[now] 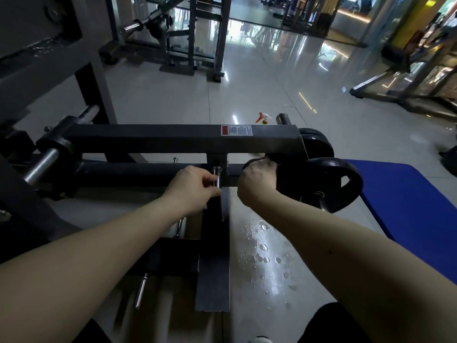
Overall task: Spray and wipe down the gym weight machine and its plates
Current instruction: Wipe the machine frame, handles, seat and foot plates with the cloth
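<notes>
At mid-frame, your right grip [257,185] curls round a dark cloth [259,163], touching the weight plate [331,184] just to its right along the left-right bar [138,170]. Your left grip [195,188], farther off, pinches a chrome pin [218,178]. Beyond the beam [160,138] stands the spray bottle [264,119].

A glossy pale tiled floor [247,90] fills the room and mirrors the ceiling lights. A scatter of clear water drops [262,246] lies on the tiles in the near foreground. To the right of them a flat bright-blue mat [408,214] rests on the floor and runs off the right edge. At the rear stands a tall grey metal rack [210,33], with a chrome bar end [131,27] sticking out just left of it. A low grey steel frame [385,87] sits on the floor at far right, well apart from the rack, below a yellow pillar [408,18].
</notes>
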The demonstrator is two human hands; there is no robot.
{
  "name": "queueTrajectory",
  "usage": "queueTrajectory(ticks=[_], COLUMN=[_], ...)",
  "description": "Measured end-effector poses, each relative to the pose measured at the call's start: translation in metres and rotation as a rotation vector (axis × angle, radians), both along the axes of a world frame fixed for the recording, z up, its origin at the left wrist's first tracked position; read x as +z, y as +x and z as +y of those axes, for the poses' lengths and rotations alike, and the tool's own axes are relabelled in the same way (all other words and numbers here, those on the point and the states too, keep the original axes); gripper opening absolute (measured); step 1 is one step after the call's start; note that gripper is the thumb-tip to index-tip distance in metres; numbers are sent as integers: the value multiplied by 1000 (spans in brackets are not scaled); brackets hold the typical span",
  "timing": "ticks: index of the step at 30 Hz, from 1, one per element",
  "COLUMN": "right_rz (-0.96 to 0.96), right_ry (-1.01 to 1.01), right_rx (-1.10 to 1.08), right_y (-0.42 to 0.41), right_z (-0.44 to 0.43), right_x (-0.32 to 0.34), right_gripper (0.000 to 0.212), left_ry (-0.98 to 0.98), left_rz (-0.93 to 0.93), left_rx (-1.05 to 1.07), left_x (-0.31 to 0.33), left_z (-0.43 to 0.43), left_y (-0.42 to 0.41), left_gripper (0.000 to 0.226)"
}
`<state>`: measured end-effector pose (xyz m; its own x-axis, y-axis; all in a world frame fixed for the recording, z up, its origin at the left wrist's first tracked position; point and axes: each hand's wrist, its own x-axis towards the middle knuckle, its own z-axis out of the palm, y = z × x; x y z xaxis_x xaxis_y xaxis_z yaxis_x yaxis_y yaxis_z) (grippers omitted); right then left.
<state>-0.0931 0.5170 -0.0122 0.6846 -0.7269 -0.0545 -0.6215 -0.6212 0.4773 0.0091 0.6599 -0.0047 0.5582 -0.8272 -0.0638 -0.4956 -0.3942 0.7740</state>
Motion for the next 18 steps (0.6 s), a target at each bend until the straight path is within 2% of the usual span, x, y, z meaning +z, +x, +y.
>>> queueTrajectory(ticks=[3, 4, 6, 8, 11, 14, 18], right_rz=[-67, -60, -24, 93, 160, 55, -90], right_ry=[91, 90, 13, -66, -99, -33, 107], right_rx=[194, 209, 129, 15, -31, -26, 202], right_y=[-7, -10, -15, -19, -17, -5, -4], right_z=[3, 0, -7, -11, -10, 2, 5], right_x=[-9, -8, -4, -1, 0, 1, -11], right_gripper=[62, 64, 59, 61, 55, 53, 51], left_ry=[-4, -3, -1, -1, -5, -6, -9], left_rz=[-1, -6, -8, -1, 4, 3, 10], left_rx=[5, 2, 0, 5, 6, 0, 5], left_x=[1, 1, 1, 1, 1, 0, 1], left_z=[0, 0, 0, 0, -1, -1, -1], left_y=[-1, -1, -1, -1, 0, 0, 0], left_gripper=[40, 40, 40, 41, 41, 41, 40])
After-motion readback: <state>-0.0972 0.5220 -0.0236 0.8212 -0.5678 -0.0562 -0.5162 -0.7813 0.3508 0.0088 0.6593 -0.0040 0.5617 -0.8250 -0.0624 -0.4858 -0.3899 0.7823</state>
